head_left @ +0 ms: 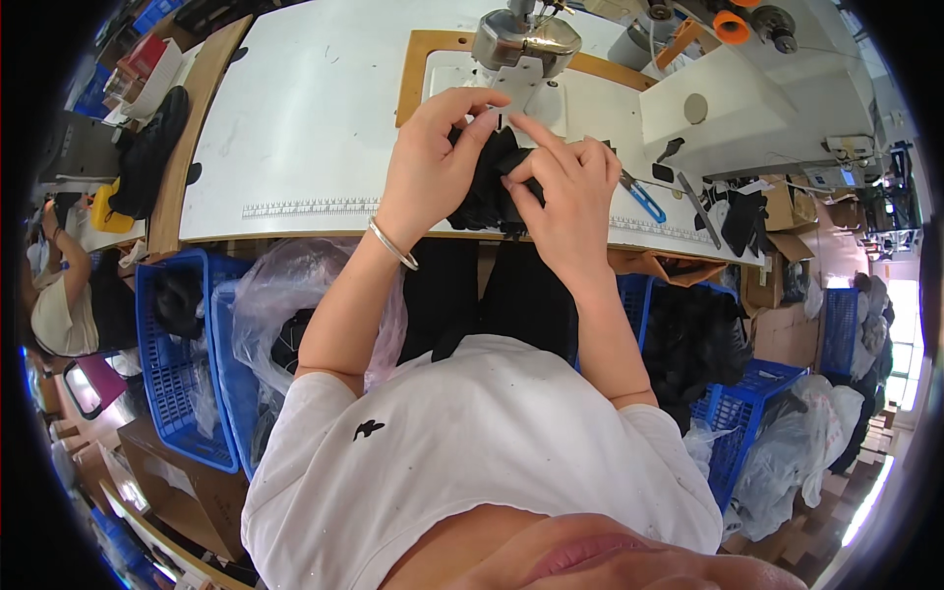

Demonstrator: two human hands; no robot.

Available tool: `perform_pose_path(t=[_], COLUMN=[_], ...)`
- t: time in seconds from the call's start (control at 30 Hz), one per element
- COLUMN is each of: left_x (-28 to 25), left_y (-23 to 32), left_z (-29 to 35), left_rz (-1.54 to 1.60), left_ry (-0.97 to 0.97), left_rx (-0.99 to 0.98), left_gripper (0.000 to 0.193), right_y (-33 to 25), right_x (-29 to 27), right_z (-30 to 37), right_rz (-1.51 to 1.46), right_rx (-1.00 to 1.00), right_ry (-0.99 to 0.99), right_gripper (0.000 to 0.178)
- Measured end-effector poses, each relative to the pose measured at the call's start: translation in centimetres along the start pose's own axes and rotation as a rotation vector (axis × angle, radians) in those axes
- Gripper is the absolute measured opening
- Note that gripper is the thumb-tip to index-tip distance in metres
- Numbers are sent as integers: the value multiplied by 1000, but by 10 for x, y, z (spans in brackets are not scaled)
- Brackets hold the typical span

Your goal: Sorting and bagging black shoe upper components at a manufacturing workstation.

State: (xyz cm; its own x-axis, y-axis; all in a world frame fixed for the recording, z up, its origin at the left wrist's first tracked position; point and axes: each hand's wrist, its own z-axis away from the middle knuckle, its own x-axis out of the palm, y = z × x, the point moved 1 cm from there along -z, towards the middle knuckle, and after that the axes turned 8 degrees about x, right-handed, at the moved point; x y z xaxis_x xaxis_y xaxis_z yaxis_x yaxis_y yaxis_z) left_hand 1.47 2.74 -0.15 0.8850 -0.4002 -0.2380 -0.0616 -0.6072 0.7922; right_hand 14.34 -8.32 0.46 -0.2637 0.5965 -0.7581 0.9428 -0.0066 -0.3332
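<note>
Left hand and right hand pinching black fabric, near front edge of white tabletop, stretching leftward

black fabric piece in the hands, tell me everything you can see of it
The black fabric piece looks soft and is bunched into folds, so its full outline cannot be told. It is at the near edge of the white table, on the near side of the sewing machine head. The right hand pinches a fold of it; the left hand is at the fabric's left side, its exact grip hard to tell.
</note>
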Motion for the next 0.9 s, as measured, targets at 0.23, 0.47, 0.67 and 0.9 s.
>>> perform_pose_path(t=[0.23,0.47,0.67,0.9], left_x=[-2,-2,-3,-4], left_y=[-2,-1,1,1], left_z=[-2,-1,1,2], left_rz=[10,12,48,47], left_ry=[86,80,60,54], left_rx=[36,42,18,-13], left_gripper=[17,18,19,18], right_y=[6,-5,-3,5], right_x=[7,-4,-4,-3], right_z=[6,-6,-9,-8], right_rz=[-57,-47,14,-92], right_rx=[30,47,-14,-47], right_ry=[98,-43,-96,-105], right_gripper=[23,53,37,31])
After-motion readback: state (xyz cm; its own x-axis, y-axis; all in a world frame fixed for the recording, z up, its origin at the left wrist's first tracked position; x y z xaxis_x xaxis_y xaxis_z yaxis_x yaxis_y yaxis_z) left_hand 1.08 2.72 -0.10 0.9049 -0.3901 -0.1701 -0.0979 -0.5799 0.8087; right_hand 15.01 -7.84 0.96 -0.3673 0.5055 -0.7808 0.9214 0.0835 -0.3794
